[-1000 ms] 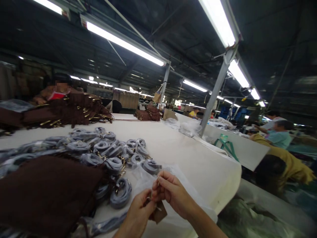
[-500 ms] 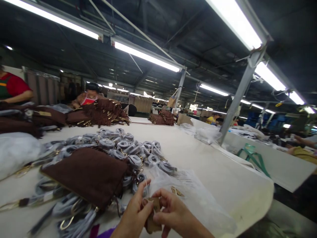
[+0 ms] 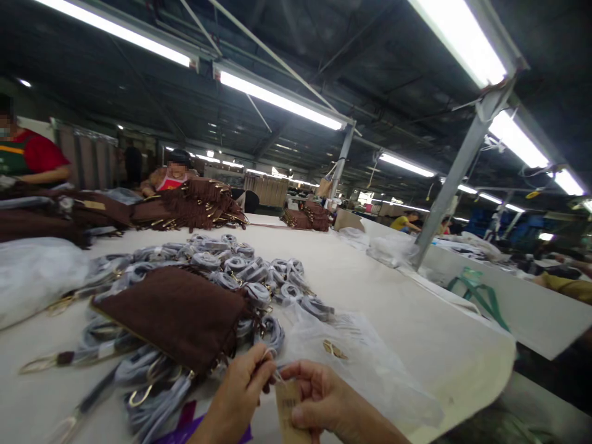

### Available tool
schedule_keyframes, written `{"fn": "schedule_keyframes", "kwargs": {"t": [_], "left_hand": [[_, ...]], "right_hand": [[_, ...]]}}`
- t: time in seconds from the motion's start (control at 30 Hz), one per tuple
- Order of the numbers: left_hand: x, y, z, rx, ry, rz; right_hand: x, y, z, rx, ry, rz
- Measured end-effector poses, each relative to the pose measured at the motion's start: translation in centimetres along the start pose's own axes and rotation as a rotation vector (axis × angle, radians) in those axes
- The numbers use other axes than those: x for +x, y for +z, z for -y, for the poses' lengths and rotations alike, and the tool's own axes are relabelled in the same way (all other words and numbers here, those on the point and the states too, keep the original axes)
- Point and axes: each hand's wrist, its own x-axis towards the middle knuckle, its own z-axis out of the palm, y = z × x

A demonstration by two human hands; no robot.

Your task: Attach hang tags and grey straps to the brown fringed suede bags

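At the bottom centre, my right hand [image 3: 319, 398] pinches a tan card tag [image 3: 289, 410] with dark print on it. Just left of it, my left hand [image 3: 247, 385] has its fingers closed on the thin white string [image 3: 272, 364] looped from the tag's top. A dark brown fabric bag [image 3: 180, 314] lies beyond and left of my hands, on top of coiled grey straps [image 3: 256, 293] with gold-coloured hooks. Right of the straps is a clear plastic bag [image 3: 365, 370] with small tan pieces [image 3: 335, 349] on it or in it.
Brown fringed pieces [image 3: 198, 206] are piled at the table's [image 3: 388, 308] far left, with a smaller stack [image 3: 308, 216] farther back. White plastic wrap [image 3: 41, 277] lies at the left. Two people are beyond the table's left side. A grey post [image 3: 456, 179] stands at the right.
My left hand has moved from the tag up to its string. The tag now hangs more upright, its printed face showing. The view has shifted slightly.
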Motion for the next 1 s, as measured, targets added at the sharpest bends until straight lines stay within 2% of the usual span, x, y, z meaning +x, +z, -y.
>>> {"fn": "schedule_keyframes", "kwargs": {"t": [0.13, 0.2, 0.33, 0.43, 0.57, 0.67, 0.73, 0.83, 0.9, 0.93, 1.0], "left_hand": [[-0.2, -1.0, -0.1, -0.343, -0.307, 0.084], [-0.5, -0.8, -0.1, -0.464, -0.452, 0.139], [-0.8, -0.1, -0.3, -0.596, -0.635, 0.148], [-0.8, 0.2, -0.7, -0.630, -0.667, 0.146], [-1.0, 0.7, -0.9, -0.620, -0.678, 0.165], [-1.1, 0.9, -0.3, -0.582, -0.640, 0.170], [-1.1, 0.7, 0.2, -0.497, -0.559, 0.137], [-1.2, -0.4, 0.3, -0.270, -0.311, -0.008], [-1.6, -1.0, -0.4, -0.104, -0.109, -0.096], [-1.9, -1.1, -0.9, -0.036, -0.028, -0.104], [-2.5, -0.7, -1.7, 0.045, 0.052, -0.035]], "right_hand": [[-1.7, -1.3, -0.5, -0.124, 0.071, 0.066], [-2.4, -1.2, -0.3, -0.312, 0.008, 0.005], [-2.3, 0.5, 0.8, -0.855, -0.444, -0.291], [-1.1, 1.6, 0.9, -1.056, -0.722, -0.257], [0.5, 2.3, 0.0, -1.038, -0.860, -0.206], [0.8, 2.5, 0.1, -0.909, -0.873, -0.239], [0.6, 2.5, 0.9, -0.777, -0.822, -0.291], [-0.1, 2.4, 2.6, -0.578, -0.653, -0.344], [-0.5, 2.5, 3.5, -0.505, -0.568, -0.342], [-0.6, 2.5, 3.8, -0.487, -0.551, -0.334], [-0.5, 2.9, 4.1, -0.469, -0.545, -0.320]]}}
